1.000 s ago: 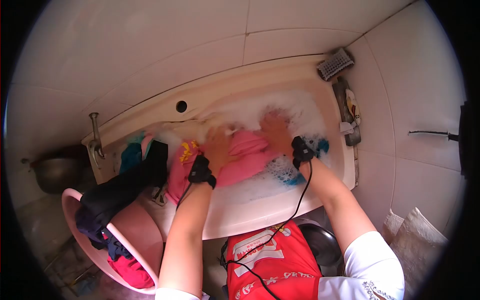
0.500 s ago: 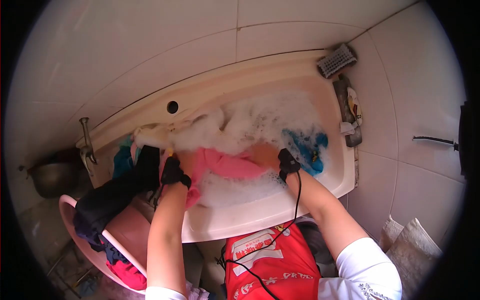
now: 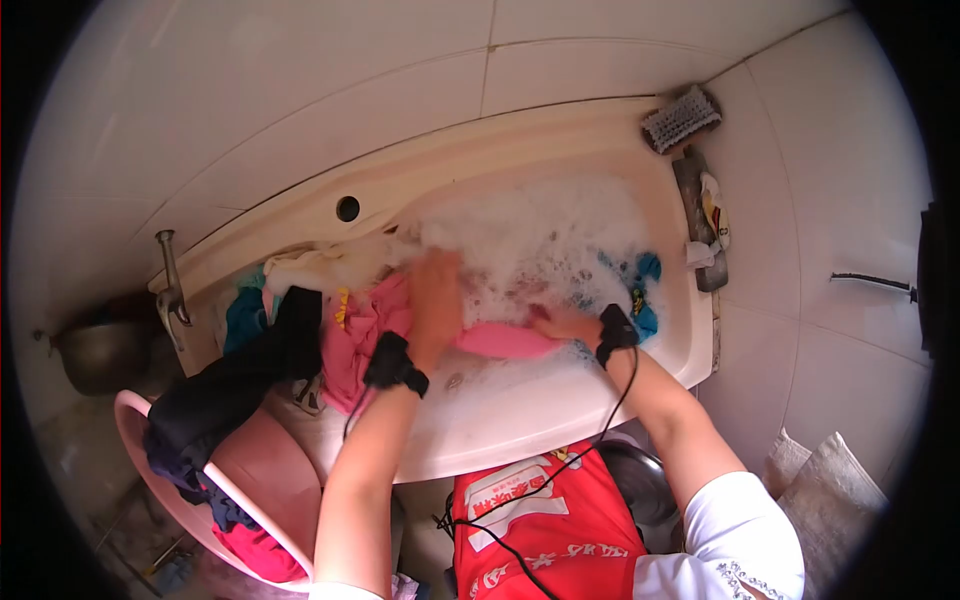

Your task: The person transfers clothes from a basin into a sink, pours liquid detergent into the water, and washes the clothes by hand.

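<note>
A pink cloth [image 3: 505,340] lies partly in sudsy water inside a pale bathtub [image 3: 450,440]. My left hand [image 3: 436,300] is over the pink cloth near the tub's middle, blurred, its fingertips at the foam [image 3: 540,225]; its grip is unclear. Farther right, my right hand [image 3: 570,325] has its fingers closed at the right end of the same cloth. Both wrists wear black bands with cables. Beyond my right hand a blue cloth [image 3: 645,295] floats among the suds. Black cloth [image 3: 240,365] hangs over the tub's left edge.
A pink basin [image 3: 265,450] with dark and red clothes stands at the lower left. A metal pot [image 3: 105,358] and faucet [image 3: 171,280] are at the left. A brush [image 3: 682,120] rests on the tub's far right corner. Towels [image 3: 825,485] are at the lower right.
My left hand has moved right and out of the left-hand cloth pile into the middle. My right hand has shifted slightly right, and its fingers now show above the suds.
</note>
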The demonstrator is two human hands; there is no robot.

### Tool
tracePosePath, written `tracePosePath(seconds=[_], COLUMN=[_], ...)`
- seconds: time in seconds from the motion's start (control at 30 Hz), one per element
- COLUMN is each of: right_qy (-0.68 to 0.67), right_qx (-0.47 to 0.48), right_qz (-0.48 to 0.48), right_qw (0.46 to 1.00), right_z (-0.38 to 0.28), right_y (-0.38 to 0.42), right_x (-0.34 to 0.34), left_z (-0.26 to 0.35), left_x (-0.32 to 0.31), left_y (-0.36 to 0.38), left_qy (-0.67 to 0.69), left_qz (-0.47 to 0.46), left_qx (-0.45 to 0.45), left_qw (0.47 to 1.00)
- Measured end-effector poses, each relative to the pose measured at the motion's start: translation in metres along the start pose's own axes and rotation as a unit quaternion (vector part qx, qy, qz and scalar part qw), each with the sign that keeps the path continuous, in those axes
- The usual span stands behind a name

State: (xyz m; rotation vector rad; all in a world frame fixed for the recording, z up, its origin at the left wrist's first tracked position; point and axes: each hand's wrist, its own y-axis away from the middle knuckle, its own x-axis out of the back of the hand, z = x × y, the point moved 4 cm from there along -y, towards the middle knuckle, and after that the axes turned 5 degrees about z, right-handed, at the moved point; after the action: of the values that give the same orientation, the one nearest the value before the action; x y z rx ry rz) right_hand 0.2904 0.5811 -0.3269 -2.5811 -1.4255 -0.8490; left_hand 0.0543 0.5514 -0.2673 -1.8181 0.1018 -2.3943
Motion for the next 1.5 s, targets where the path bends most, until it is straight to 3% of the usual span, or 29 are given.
tracePosePath(seconds=[0.03,0.1,0.13,0.2,0.33,0.4,0.47,0.53,0.63,0.73,0.77,0.8,0.83,0.9,0.93,0.97,1.03,1.1,1.13,1.17,1.2,1.23,1.27,1.3,1.37,1.4,1.43,1.47,1.5], right_qy=[-0.003,-0.148,-0.145,0.162,0.119,0.092,0.219,0.256,0.406,0.217,0.213,0.187,0.158,0.266,0.321,0.32,0.208,0.239,0.245,0.244,0.242,0.154,0.065,0.064,0.39,0.392,0.03,-0.338,-0.407], right_qx=[-0.004,-0.318,-0.318,-0.095,-0.139,-0.174,-0.105,-0.008,0.058,0.117,0.115,-0.026,-0.163,-0.058,-0.009,-0.01,-0.201,-0.129,-0.003,0.122,0.121,0.018,-0.084,-0.082,-0.018,-0.019,-0.158,-0.269,-0.251], right_qz=[-0.001,-0.106,-0.106,0.033,0.024,0.018,0.107,0.096,0.11,-0.004,-0.002,-0.061,-0.12,-0.089,-0.066,-0.066,0.149,0.245,0.128,0.007,0.006,0.06,0.113,0.113,0.061,0.061,0.056,0.043,0.051], right_qw=[1.0,0.93,0.931,0.982,0.983,0.98,0.964,0.962,0.905,0.969,0.97,0.98,0.966,0.958,0.945,0.945,0.945,0.931,0.961,0.962,0.963,0.986,0.988,0.988,0.919,0.918,0.985,0.901,0.877], right_z=[-0.006,-0.011,0.013,0.061,0.032,0.005,-0.057,-0.103,-0.098,-0.074,-0.083,-0.093,-0.093,0.011,0.062,0.036,-0.039,-0.043,-0.064,-0.081,-0.073,-0.057,-0.045,-0.044,-0.059,-0.069,-0.071,-0.08,-0.104], right_y=[0.007,0.026,0.046,0.084,0.066,0.056,0.03,0.007,-0.005,-0.015,-0.023,-0.037,-0.039,-0.036,-0.035,-0.036,-0.039,-0.039,-0.043,-0.044,-0.043,-0.044,-0.044,-0.045,-0.046,-0.045,-0.043,-0.04,-0.035], right_x=[0.01,0.033,0.03,0.024,0.033,0.038,0.025,0.007,-0.04,-0.062,-0.045,-0.012,0.006,-0.042,-0.065,-0.059,-0.019,-0.01,0.007,0.015,0.018,0.024,0.026,0.015,-0.016,-0.023,-0.028,-0.038,-0.038], left_z=[0.012,0.036,0.035,0.02,0.001,-0.002,-0.023,-0.036,-0.06,-0.072,-0.074,-0.072,-0.065,-0.032,-0.024,-0.013,0.01,0.03,0.033,0.03,0.028,0.029,0.023,0.019,0.011,0.009,0.009,0.014,0.016], left_x=[0.007,0.022,0.02,0.001,-0.018,-0.026,-0.068,-0.078,-0.042,-0.033,-0.034,-0.029,-0.025,-0.005,-0.005,-0.007,-0.001,0.015,0.017,0.012,0.007,0.006,-0.003,-0.011,-0.041,-0.057,-0.064,-0.057,-0.045], left_y=[0.012,0.035,0.047,0.07,0.077,0.055,0.073,0.075,-0.002,-0.021,-0.016,-0.009,0.001,0.018,0.031,0.047,0.071,0.084,0.092,0.102,0.114,0.121,0.134,0.146,0.153,0.152,0.145,0.135,0.124], left_qy=[0.001,0.085,0.086,0.194,-0.014,0.093,0.151,0.205,0.224,0.23,0.187,0.141,0.14,-0.018,-0.018,-0.065,-0.113,-0.073,-0.075,-0.028,0.019,0.018,0.064,0.108,0.253,0.373,0.506,0.602,0.662], left_qz=[-0.004,-0.145,-0.143,-0.142,-0.104,-0.183,-0.165,-0.149,-0.204,-0.244,-0.137,-0.026,-0.026,0.008,0.007,0.003,-0.002,-0.036,-0.036,-0.121,-0.206,-0.209,-0.29,-0.364,-0.339,-0.293,-0.246,-0.209,-0.187], left_qx=[0.0,-0.029,-0.028,0.065,-0.034,0.022,0.044,0.062,0.217,0.316,0.272,0.223,0.225,0.096,0.096,0.053,0.012,-0.009,-0.01,0.075,0.159,0.16,0.263,0.36,0.472,0.519,0.562,0.586,0.582], left_qw=[1.0,0.985,0.986,0.969,0.994,0.979,0.974,0.965,0.928,0.887,0.934,0.964,0.964,0.995,0.995,0.996,0.994,0.997,0.996,0.989,0.965,0.965,0.918,0.852,0.773,0.711,0.606,0.5,0.433])
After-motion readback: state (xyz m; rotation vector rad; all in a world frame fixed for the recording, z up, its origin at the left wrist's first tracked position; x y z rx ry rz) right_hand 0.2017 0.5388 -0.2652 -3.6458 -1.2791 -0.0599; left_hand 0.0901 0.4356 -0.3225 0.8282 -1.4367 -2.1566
